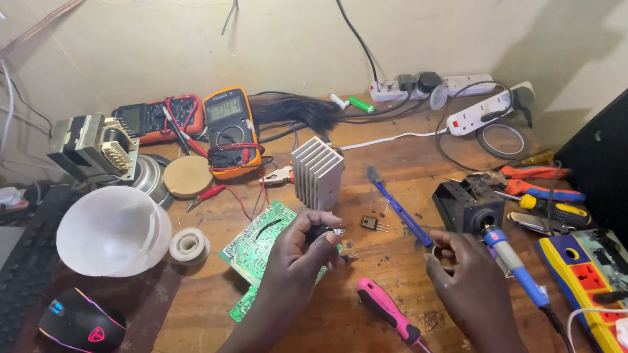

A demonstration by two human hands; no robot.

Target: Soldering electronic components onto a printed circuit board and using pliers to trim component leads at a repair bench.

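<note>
I pinch a small dark component (pixel 321 231) in my left fingers (pixel 313 235), just above the green circuit board (pixel 263 240) on the desk (pixel 358 339). My right fingers (pixel 443 250) curl round the blue soldering iron (pixel 513 262), apparently lifting it from its stand (pixel 467 204). Soldering looks next; it calls for steady alignment.

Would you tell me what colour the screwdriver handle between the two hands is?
Bright pink with black trim; the screwdriver shows best in the head view.

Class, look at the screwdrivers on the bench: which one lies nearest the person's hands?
The pink-handled screwdriver, lying between the left hand and right hand; the yellow-handled screwdriver lies farther back by the pliers.
</note>
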